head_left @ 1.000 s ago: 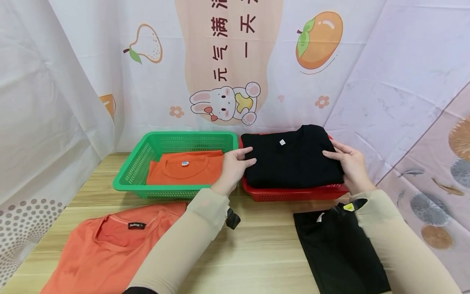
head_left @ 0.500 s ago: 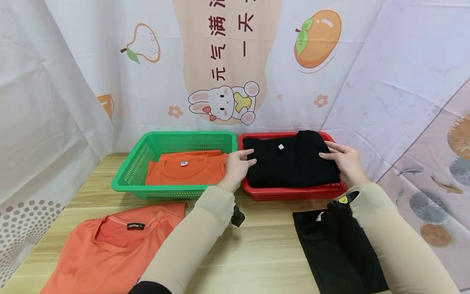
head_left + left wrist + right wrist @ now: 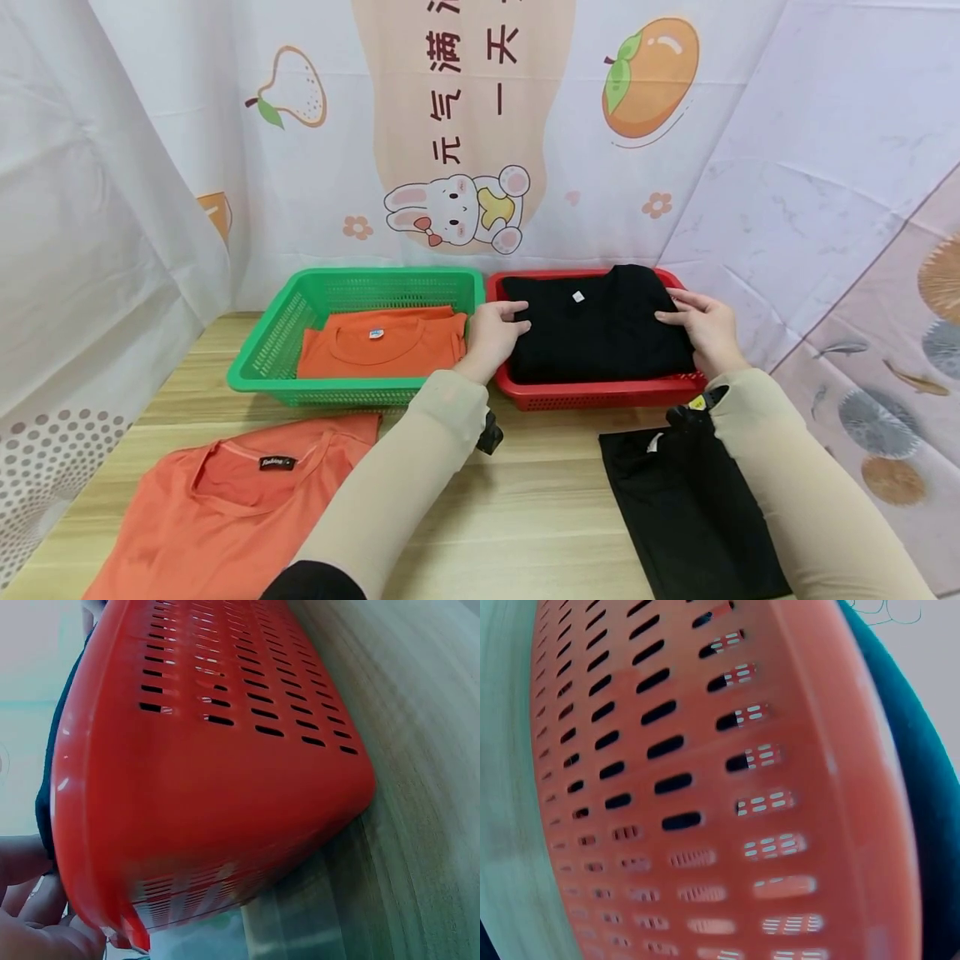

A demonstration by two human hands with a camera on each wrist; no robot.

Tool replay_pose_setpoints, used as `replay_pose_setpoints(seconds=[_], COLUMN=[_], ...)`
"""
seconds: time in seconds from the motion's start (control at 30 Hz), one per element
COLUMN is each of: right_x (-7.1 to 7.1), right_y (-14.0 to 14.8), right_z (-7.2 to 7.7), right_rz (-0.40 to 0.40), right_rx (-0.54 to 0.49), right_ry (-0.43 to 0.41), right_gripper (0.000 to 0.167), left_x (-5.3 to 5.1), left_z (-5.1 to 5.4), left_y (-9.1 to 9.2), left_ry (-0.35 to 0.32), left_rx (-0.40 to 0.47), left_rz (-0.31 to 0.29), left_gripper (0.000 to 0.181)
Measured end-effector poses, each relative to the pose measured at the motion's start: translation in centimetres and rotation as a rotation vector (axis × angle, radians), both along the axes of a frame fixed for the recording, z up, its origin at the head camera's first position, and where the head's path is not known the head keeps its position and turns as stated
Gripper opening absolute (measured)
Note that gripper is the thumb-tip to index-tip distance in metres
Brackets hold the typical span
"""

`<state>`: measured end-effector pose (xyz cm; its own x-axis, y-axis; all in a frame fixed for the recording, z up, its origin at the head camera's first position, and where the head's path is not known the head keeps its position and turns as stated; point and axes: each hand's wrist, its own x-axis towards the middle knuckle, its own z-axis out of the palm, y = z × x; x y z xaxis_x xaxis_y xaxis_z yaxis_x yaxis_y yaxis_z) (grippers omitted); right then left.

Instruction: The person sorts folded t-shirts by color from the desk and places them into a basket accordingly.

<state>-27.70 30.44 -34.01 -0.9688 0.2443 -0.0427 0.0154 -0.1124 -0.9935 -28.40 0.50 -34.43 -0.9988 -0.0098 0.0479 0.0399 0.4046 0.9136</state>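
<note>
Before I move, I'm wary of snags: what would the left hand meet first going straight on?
Likely the black shirt in the red basket; the left hand overlaps the shirt's edge, though depth is unclear.

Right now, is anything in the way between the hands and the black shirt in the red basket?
Nothing that I can see. The left hand and right hand both touch the black shirt, one at each side, reaching over the rim of the red basket.
</note>
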Motion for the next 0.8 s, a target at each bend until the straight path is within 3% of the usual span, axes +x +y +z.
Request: replay_pose_setpoints(seconds=[0.3,0.67,0.8], right_x=[0.0,-0.7,-0.8], right_y=[0.1,-0.5,-0.8], right_z=[-0.4,-0.7,-1.1], right_rz=[-0.020,-0.121,-0.144], right_rx=[-0.003,0.092,0.143], right_ry=[-0.031,-0.020,-0.011], right_gripper=[0.035,0.032,0.033], left_x=[0.3,0.0,0.0], left_z=[-0.2,-0.3,-0.5], left_y=[0.2,0.5,0.3], left_ry=[0.028,0.048,0.096], left_rx=[-0.061,-0.136,-0.178], left_rz=[-0.028,-0.018,0.000], left_gripper=[0.031,0.029,0.027])
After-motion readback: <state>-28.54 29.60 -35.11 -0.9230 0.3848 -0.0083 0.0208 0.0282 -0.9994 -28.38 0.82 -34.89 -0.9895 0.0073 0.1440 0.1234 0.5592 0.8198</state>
